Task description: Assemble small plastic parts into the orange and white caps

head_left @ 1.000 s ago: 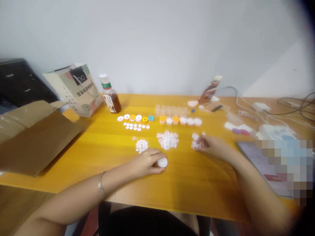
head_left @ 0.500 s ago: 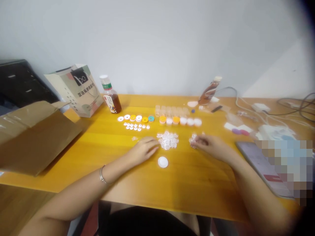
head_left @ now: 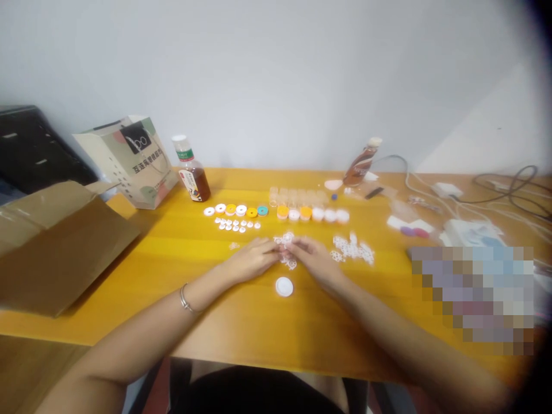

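Observation:
Over a small heap of white openwork plastic pieces, my two hands meet at their fingertips. My left hand, a bracelet on its wrist, reaches in with fingers curled together at the heap's left side. From the right, my right hand closes its bent fingers on the same pieces. Blur and overlap hide exactly how many are between the fingertips. A second, spread heap of the white pieces lies right of my right hand. Nearer me, a round white disc lies flat on the table.
Behind my hands run a row of coloured and white round caps, small white parts and clear cups. Two drink bottles stand farther back. A cardboard box and paper bag occupy the left; cables lie right.
My right hand has moved left to meet my left hand at the middle heap. That heap is smaller, and a larger spread of white pieces now lies on the right.

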Demonstrator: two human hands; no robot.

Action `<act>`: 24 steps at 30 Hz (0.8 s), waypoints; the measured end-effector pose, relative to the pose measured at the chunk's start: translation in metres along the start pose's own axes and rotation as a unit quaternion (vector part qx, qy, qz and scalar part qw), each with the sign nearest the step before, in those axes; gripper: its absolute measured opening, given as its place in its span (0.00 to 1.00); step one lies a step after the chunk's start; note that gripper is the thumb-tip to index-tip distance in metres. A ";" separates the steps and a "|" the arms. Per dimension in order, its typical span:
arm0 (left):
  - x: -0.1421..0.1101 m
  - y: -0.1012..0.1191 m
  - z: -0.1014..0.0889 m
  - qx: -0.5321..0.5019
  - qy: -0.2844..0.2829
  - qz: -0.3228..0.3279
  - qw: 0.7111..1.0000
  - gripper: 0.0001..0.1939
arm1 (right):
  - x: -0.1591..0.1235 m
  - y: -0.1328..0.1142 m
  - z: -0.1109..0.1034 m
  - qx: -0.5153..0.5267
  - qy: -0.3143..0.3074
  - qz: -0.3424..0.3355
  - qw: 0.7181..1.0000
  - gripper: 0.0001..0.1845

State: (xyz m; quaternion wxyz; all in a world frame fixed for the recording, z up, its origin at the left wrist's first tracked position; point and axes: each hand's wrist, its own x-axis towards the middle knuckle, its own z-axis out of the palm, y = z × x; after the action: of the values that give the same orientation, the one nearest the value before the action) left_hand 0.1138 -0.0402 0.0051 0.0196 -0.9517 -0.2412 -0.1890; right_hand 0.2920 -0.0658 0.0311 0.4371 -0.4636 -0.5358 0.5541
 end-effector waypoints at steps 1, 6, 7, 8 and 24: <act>0.001 0.001 0.000 0.005 0.001 -0.003 1.000 0.13 | 0.002 0.000 0.001 0.011 0.003 -0.005 1.000 0.11; 0.002 0.003 0.002 -0.015 0.000 -0.010 1.000 0.13 | 0.006 0.013 -0.005 0.063 0.054 -0.013 0.996 0.10; 0.002 0.003 0.002 -0.024 0.000 -0.013 1.000 0.13 | 0.006 0.016 -0.008 0.067 0.061 -0.013 0.996 0.11; 0.002 0.003 0.002 -0.037 0.001 -0.018 0.999 0.12 | 0.006 0.019 -0.011 0.068 0.069 -0.014 0.995 0.11; -0.001 0.009 -0.003 -0.415 0.133 -0.220 0.873 0.07 | -0.002 0.012 -0.014 -0.009 0.086 -0.030 0.996 0.12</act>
State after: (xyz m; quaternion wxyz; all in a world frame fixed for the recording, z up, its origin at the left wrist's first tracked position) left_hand 0.1167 -0.0491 0.0079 -0.3877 -0.7603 -0.3385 -0.3963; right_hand 0.3062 -0.0659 0.0193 0.4935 -0.4976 -0.5149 0.4937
